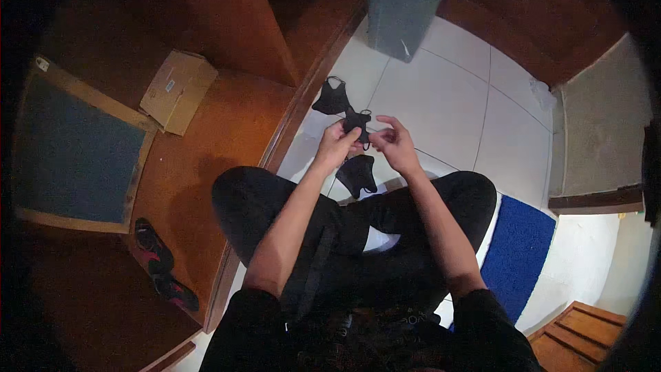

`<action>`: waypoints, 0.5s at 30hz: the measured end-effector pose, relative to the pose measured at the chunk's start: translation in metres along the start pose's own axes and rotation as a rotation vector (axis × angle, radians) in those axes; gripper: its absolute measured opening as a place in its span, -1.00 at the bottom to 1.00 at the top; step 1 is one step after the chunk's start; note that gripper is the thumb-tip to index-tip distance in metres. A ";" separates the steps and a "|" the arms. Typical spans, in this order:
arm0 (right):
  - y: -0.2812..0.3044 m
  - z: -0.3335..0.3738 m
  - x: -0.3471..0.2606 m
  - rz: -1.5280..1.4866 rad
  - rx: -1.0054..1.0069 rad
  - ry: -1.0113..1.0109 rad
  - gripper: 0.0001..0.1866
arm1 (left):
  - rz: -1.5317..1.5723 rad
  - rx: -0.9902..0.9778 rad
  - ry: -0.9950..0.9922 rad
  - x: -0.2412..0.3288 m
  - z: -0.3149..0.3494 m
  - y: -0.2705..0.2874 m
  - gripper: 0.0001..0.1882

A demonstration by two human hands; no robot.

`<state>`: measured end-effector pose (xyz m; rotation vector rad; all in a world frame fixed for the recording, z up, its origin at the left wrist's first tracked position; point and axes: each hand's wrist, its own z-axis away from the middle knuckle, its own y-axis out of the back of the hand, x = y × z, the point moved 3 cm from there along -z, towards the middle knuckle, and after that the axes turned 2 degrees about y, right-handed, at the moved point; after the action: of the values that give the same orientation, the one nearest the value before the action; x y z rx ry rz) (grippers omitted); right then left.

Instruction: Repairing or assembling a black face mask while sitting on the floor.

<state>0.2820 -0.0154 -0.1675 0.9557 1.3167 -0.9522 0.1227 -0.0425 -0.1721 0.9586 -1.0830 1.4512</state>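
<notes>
A black cloth face mask (356,120), partly folded, is held in front of my crossed legs above the tiled floor. My left hand (335,146) is closed on it, with the thumb across its front. Close on its other side is my right hand (396,146), with its thumb and a finger pinched at the mask's edge by a thin loop and another finger raised. Just beyond the hands, a second black mask (331,98) lies on the floor with a loop at its top. A third black mask (357,175) lies nearer, between the hands and my legs.
A grey bin (406,17) stands at the far side on the white tiles (447,89). To the left, a raised wooden floor holds a cardboard box (180,93), a framed dark board (79,151) and dark shoes (162,262). A blue mat (520,255) lies at right.
</notes>
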 end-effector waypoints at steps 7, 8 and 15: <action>0.008 0.023 0.009 0.031 0.004 -0.087 -0.71 | 0.011 0.108 0.124 -0.045 0.007 -0.025 -0.59; 0.008 0.024 0.008 0.036 -0.002 -0.088 -0.71 | -0.172 0.213 -0.089 -0.058 -0.002 -0.019 -0.55; 0.026 0.015 0.016 0.176 -0.019 -0.144 -0.64 | -0.321 0.092 -0.138 -0.023 0.000 -0.032 -0.70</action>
<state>0.3115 -0.0215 -0.1829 0.9533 1.1006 -0.8551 0.1573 -0.0466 -0.1896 1.2515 -0.9161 1.1922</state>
